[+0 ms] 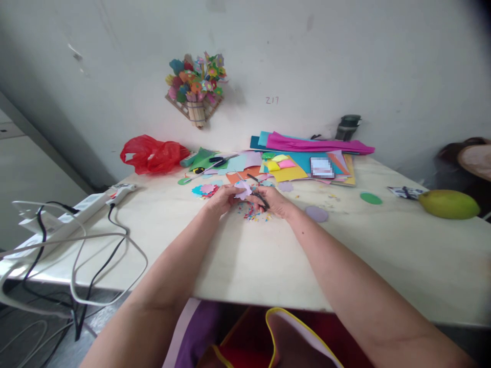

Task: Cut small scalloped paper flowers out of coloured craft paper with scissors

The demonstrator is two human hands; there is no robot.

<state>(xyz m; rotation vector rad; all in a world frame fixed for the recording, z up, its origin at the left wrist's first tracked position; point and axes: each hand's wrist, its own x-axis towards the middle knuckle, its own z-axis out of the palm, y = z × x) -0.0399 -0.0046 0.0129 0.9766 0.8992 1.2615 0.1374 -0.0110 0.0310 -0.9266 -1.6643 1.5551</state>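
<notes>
My left hand (224, 198) is closed on a lilac paper flower (243, 190) with a scalloped edge. In my right hand (274, 200) is a pair of dark-handled scissors (262, 199), its fingers wrapped around the handles. The scissors lie right beside the flower; I cannot tell whether the blades touch the paper. Under both hands, tiny coloured paper scraps (256, 213) are scattered on the table. Blue and pink cut paper flowers (207, 190) lie just left of my left hand. A lilac paper circle (316, 214) is to the right of my right hand.
Behind my hands lie coloured paper sheets (293, 174), a phone (322, 167), dark-handled scissors (218, 161) and a red plastic bag (153, 155). A power strip (76, 214) with loose cables is at the left. A yellow-green fruit (448, 204) and a green paper oval (371, 198) are at the right.
</notes>
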